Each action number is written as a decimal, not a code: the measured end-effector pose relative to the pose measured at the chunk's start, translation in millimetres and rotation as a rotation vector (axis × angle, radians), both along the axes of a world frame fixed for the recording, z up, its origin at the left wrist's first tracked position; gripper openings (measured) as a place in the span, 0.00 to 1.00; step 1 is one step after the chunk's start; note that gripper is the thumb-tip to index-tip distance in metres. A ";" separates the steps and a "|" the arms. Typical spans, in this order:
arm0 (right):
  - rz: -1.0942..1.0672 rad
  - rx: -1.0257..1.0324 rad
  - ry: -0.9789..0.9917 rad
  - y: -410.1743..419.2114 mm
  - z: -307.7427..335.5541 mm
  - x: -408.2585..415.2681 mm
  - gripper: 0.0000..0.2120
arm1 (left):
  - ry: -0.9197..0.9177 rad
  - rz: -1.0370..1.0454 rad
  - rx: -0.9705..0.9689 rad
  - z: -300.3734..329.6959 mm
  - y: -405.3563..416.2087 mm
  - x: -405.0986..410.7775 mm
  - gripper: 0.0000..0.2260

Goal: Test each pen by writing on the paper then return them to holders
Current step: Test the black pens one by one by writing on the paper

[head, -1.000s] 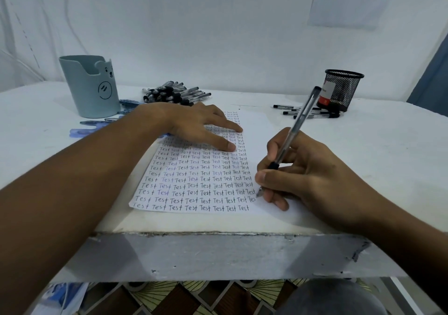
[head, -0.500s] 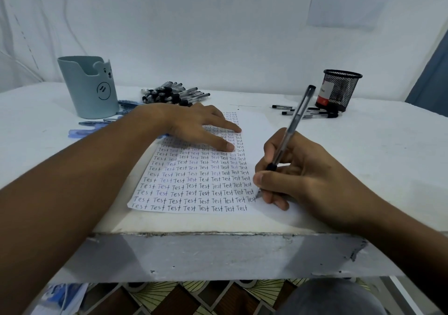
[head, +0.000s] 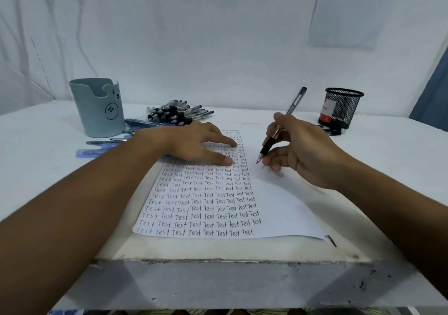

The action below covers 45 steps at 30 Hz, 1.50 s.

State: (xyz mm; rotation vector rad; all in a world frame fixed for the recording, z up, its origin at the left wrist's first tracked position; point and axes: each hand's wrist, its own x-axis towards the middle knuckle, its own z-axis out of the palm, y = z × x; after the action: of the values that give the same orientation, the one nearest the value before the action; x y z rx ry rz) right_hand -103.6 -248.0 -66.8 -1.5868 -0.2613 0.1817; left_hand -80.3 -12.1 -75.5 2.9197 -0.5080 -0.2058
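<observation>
— White table (head: 400,159), chipped along its near edge, with a pale wall behind. What lies closest?

— A sheet of paper (head: 286,208) near the front edge. Its left part is filled with rows of the word "Test"; the right part is bare.

— And the hands?

— The left hand (head: 194,145) lies flat on the written rows at the far part of the sheet, fingers straight and spread, pressing the paper down. The right hand (head: 300,150) is over the bare part, fingers curled round a pen (head: 278,133).

— How does the pen sit?

— Tilted, its capless tip pointing down and left, just above or on the paper; I cannot tell whether it touches. Its dark grip sits between thumb and fingers, and the clear barrel rises past the knuckles toward the wall.

— What is farther back?

— On the left, a few blue pens (head: 143,122) lie on the table beside a pale green cup (head: 97,111) with a drawn face and bear ears. Behind the left hand is a heap of black-capped pens (head: 177,113). On the right, beyond the right hand, stands a black mesh holder (head: 341,107) with a red and white label, and several dark pens (head: 333,131) lie at its foot, partly hidden by the hand.
</observation>
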 end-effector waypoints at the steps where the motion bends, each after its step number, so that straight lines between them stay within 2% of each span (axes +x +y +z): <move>1: -0.031 -0.043 -0.025 1.3 1.8 7.6 0.15 | 0.001 0.004 0.000 0.1 -0.5 0.2 0.28; 5: -0.139 -0.092 -0.114 6.1 10.7 32.3 0.14 | -0.008 0.017 0.028 1.2 -5.0 0.4 0.30; 8: -0.133 0.046 -0.059 8.0 18.0 48.6 0.12 | -0.017 0.003 0.034 2.2 -6.3 0.4 0.31; 14: -0.080 0.286 0.081 12.1 13.8 69.7 0.03 | -0.012 -0.027 0.040 5.8 -1.0 3.7 0.30; 23: -0.123 0.241 -0.003 10.8 -1.2 69.7 0.08 | -0.003 -0.035 0.038 3.3 4.7 8.4 0.31; 30: -0.295 0.047 -0.118 5.5 -1.4 74.7 0.11 | -0.119 -0.055 -0.012 -2.1 3.6 12.7 0.28; 36: -0.244 0.188 -0.138 1.9 -1.3 74.9 0.09 | -0.270 -0.064 -0.098 -3.7 1.5 15.1 0.26; 40: -0.206 0.295 -0.137 6.1 0.8 71.6 0.03 | -0.361 -0.045 -0.174 -3.2 -6.9 15.4 0.24; 42: -0.197 0.365 -0.130 7.2 -0.2 71.7 0.11 | -0.412 -0.041 -0.205 -3.5 -9.6 17.9 0.23; 45: -0.166 0.382 -0.149 8.1 -0.7 70.7 0.14 | -0.476 -0.046 -0.249 -4.5 -11.4 20.7 0.18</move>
State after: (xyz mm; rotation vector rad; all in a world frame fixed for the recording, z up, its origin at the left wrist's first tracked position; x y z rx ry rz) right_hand -33.0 -239.9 -67.5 -1.2359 -0.2616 -0.1113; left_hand -59.7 -23.5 -80.0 2.7003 -0.6140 0.5217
